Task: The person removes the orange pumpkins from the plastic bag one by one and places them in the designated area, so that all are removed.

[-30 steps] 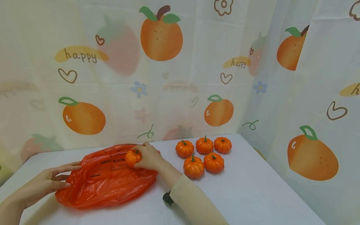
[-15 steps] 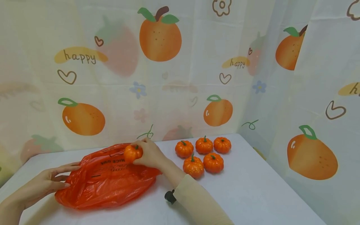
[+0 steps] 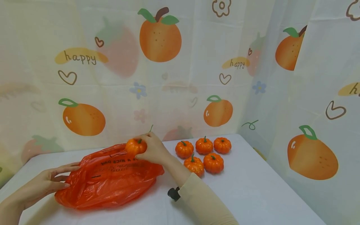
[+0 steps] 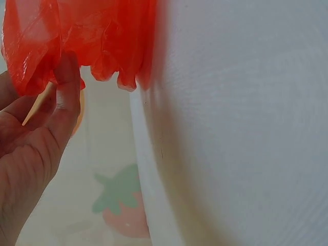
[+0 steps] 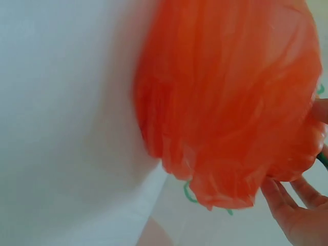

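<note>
An orange-red plastic bag (image 3: 112, 181) with black lettering lies on the white table at the left. My left hand (image 3: 49, 181) holds its left edge between thumb and fingers; in the left wrist view the thumb presses against the thin plastic (image 4: 110, 43). A small orange pumpkin (image 3: 135, 147) with a green stem is in my right hand (image 3: 154, 150), gripped between thumb and fingers. It overlaps the bag's far edge in the head view. From the right wrist, the bag (image 5: 225, 102) hides much of the pumpkin, and that hand (image 5: 300, 210) shows only in part.
To the right of the bag, several more orange pumpkins (image 3: 204, 145) stand close together on the white table (image 3: 253, 187). One at the front (image 3: 194, 165) has pale speckles. A curtain (image 3: 174, 78) printed with fruit hangs along the back and right edges.
My right hand has lifted the pumpkin up and slightly to the right, from over the bag's middle to its far edge. The bag's right side has shifted a little right. The left hand stays put.
</note>
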A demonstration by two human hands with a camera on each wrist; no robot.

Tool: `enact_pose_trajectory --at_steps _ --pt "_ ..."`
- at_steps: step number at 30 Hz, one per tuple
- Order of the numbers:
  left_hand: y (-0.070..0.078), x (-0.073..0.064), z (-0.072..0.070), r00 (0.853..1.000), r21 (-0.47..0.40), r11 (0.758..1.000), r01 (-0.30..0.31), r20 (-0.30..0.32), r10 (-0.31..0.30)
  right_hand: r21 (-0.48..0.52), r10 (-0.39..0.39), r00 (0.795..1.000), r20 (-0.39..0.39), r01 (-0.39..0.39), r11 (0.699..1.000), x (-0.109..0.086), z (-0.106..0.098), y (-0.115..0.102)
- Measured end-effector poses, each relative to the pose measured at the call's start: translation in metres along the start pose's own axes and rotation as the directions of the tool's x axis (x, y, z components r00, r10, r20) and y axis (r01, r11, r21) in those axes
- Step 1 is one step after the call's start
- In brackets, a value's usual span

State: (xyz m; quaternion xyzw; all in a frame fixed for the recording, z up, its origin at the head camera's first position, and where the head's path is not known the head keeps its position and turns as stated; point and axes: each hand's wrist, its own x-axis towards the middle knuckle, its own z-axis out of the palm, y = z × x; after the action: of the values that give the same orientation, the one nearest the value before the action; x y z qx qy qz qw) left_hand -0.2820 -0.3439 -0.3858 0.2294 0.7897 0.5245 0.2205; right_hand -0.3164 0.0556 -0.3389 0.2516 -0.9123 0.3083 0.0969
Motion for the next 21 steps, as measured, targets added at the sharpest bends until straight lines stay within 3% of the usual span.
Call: enact_pose_trajectory --at_steps 21 --pt "-0.002 0.000 0.001 1.000 -0.019 1.000 -0.016 0.012 0.016 0.061 0.035 0.999 -0.040 -0.032 0.998 -0.010 -0.034 0.017"
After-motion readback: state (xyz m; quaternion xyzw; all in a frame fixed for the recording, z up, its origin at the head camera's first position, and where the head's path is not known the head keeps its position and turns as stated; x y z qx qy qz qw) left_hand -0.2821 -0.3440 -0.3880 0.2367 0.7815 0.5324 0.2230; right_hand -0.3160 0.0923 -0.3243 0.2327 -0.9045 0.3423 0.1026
